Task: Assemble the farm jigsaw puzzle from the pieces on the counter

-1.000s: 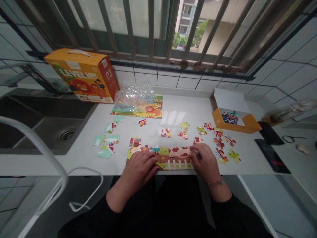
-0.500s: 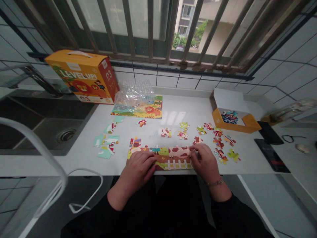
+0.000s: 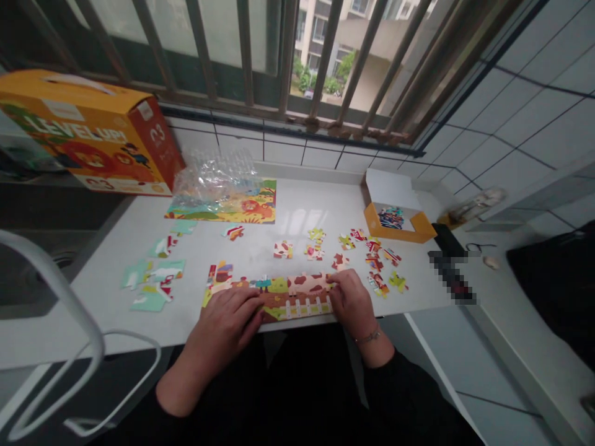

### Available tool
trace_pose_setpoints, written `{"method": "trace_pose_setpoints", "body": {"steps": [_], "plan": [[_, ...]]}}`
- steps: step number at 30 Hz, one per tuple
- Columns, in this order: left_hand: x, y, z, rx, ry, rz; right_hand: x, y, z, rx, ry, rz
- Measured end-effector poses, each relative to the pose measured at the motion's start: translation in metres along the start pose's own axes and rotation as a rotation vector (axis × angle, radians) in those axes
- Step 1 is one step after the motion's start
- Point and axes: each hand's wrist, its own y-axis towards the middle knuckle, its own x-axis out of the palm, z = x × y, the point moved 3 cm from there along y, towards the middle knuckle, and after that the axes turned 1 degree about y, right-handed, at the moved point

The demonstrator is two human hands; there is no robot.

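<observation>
A partly joined jigsaw puzzle lies along the counter's front edge, with a spotted cow, a white fence and brown ground on it. My left hand rests flat over its left part, fingers stretched together and the thumb by the lower edge. At the right end, my right hand has its thumb and fingers closed on a jigsaw piece at the puzzle's border; the fingers hide most of that piece. Just above this hand lies a loose brown-and-white piece. Another cow-patterned piece sits behind the puzzle.
Loose teal pieces lie at left, and several red and green ones at right. Behind are a picture sheet under clear plastic wrap, an orange puzzle box and an open small box. A white bent tube crosses the left foreground.
The view has turned to the right, so everything sits further left in the picture. Both hands keep nearly the same places on the puzzle.
</observation>
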Motion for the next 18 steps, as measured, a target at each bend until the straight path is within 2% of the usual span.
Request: {"method": "trace_pose_setpoints", "body": {"steps": [14,18], "plan": [[-0.002,0.003,0.001,0.01,0.015,0.013,-0.002,0.0,-0.002,-0.033,0.028,0.035],[-0.001,0.002,0.0,0.021,0.022,0.017,-0.011,-0.006,0.003,-0.013,-0.042,0.03]]}}
